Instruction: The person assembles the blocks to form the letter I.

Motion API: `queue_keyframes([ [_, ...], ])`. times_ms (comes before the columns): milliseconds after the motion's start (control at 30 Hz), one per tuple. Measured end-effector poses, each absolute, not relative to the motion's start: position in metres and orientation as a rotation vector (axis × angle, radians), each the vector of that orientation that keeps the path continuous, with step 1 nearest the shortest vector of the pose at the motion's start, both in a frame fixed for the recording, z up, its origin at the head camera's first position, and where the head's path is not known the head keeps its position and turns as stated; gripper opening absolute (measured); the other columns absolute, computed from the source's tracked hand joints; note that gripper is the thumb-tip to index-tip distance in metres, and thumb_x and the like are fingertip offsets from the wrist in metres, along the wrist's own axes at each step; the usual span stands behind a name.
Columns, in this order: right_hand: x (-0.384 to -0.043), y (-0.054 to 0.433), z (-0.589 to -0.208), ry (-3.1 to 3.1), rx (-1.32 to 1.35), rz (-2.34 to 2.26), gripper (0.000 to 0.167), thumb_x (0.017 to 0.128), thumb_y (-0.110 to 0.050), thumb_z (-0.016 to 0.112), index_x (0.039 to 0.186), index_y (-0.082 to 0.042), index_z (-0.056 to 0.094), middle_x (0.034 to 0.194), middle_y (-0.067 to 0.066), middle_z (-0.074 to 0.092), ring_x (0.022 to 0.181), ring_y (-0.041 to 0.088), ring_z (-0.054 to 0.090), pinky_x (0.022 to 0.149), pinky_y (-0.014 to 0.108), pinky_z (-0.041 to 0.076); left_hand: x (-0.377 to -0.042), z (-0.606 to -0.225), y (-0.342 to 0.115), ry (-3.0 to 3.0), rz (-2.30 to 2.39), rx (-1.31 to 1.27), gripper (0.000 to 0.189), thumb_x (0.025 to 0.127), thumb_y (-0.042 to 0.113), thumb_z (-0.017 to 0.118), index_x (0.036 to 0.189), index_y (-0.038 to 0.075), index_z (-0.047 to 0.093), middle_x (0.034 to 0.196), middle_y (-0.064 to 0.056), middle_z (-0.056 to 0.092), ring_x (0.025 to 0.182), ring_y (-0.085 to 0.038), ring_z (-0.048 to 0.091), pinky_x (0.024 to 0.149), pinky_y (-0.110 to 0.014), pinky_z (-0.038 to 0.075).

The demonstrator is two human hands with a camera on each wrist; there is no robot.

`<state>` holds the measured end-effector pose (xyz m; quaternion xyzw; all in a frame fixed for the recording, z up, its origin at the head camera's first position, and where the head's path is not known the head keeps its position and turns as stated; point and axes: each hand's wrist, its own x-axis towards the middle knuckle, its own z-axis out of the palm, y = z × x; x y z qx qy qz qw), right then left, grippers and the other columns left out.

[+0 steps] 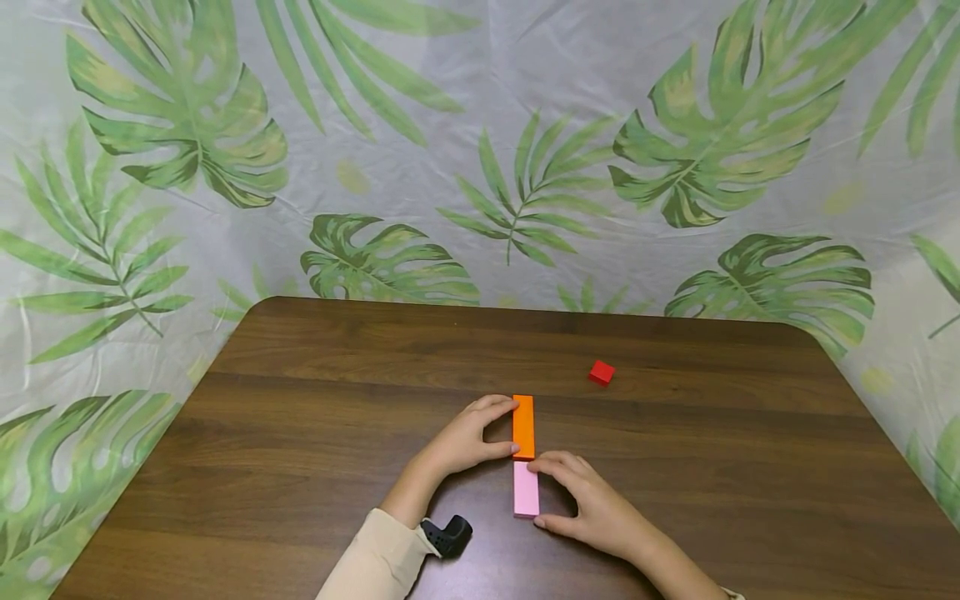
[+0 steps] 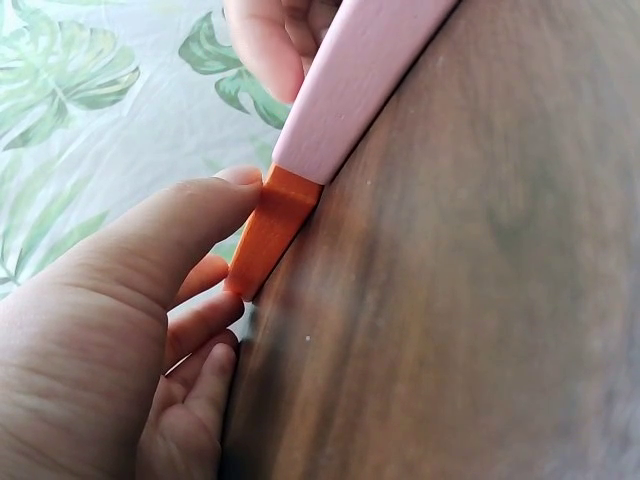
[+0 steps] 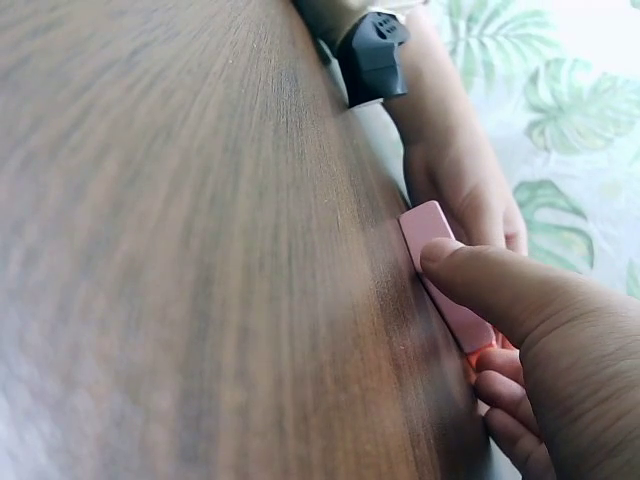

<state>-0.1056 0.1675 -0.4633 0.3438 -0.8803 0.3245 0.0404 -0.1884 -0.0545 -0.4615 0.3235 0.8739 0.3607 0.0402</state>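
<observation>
An orange block [image 1: 523, 427] and a pink block [image 1: 527, 490] lie flat on the wooden table, end to end in one line running away from me. My left hand [image 1: 467, 437] pinches the orange block along its left side, thumb at the near end and fingers towards the far end. On the right side of the pink block, my right hand [image 1: 596, 504] holds it with the thumb by its near corner and the fingers by its far end. In the left wrist view the pink block [image 2: 365, 85] meets the orange one [image 2: 272, 225] end to end.
A small red block [image 1: 602, 372] sits farther back, right of the line. The brown table [image 1: 300, 417] ends at a leaf-patterned cloth [image 1: 525, 167] hanging behind it. A black device [image 1: 450, 536] is strapped at the left wrist, close over the tabletop.
</observation>
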Motion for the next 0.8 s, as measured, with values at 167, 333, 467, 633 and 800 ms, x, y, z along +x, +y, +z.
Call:
queue_keyframes([
  [167,-0.1053,0.1670,-0.4626,-2.725,1.020,1.002,0.054,0.075,-0.035,0.072,0.122,-0.021,0.051,0.121,-0.009,0.044,0.110,0.012,0.043,0.088,0.038,0.041,-0.1877,-0.4607,-0.0548,2.670,1.119,0.987,0.060,0.080,0.031,0.067,0.132,0.009,0.046,0.131,-0.005,0.043,0.120,-0.022,0.038,0.099,-0.039,0.031],
  [333,-0.1053,0.1666,-0.4621,-2.726,1.011,1.000,0.054,0.074,-0.034,0.072,0.123,-0.020,0.052,0.119,-0.009,0.044,0.108,0.012,0.044,0.087,0.037,0.042,-0.1871,-0.4603,-0.0552,2.672,1.125,1.000,0.060,0.080,0.031,0.067,0.131,0.008,0.046,0.130,-0.006,0.043,0.120,-0.022,0.038,0.098,-0.039,0.031],
  [467,-0.1057,0.1663,-0.4628,-2.697,1.023,0.996,0.055,0.074,-0.032,0.073,0.122,-0.018,0.053,0.117,-0.008,0.046,0.107,0.012,0.045,0.086,0.036,0.042,-0.1867,-0.4591,-0.0552,2.677,1.127,1.025,0.059,0.080,0.031,0.066,0.130,0.006,0.047,0.130,-0.008,0.044,0.119,-0.023,0.039,0.098,-0.039,0.031],
  [633,-0.1058,0.1663,-0.4634,-2.688,1.019,0.987,0.055,0.073,-0.031,0.074,0.122,-0.017,0.053,0.116,-0.008,0.046,0.106,0.012,0.045,0.086,0.035,0.043,-0.1869,-0.4590,-0.0551,2.677,1.124,1.018,0.059,0.080,0.031,0.067,0.131,0.007,0.047,0.130,-0.008,0.043,0.120,-0.023,0.039,0.099,-0.038,0.031],
  [800,-0.1063,0.1660,-0.4633,-2.694,1.014,0.985,0.055,0.074,-0.033,0.073,0.122,-0.017,0.053,0.116,-0.008,0.046,0.105,0.012,0.045,0.086,0.034,0.043,-0.1874,-0.4599,-0.0553,2.671,1.123,0.993,0.059,0.080,0.030,0.067,0.131,0.008,0.047,0.131,-0.007,0.043,0.121,-0.022,0.038,0.099,-0.037,0.030],
])
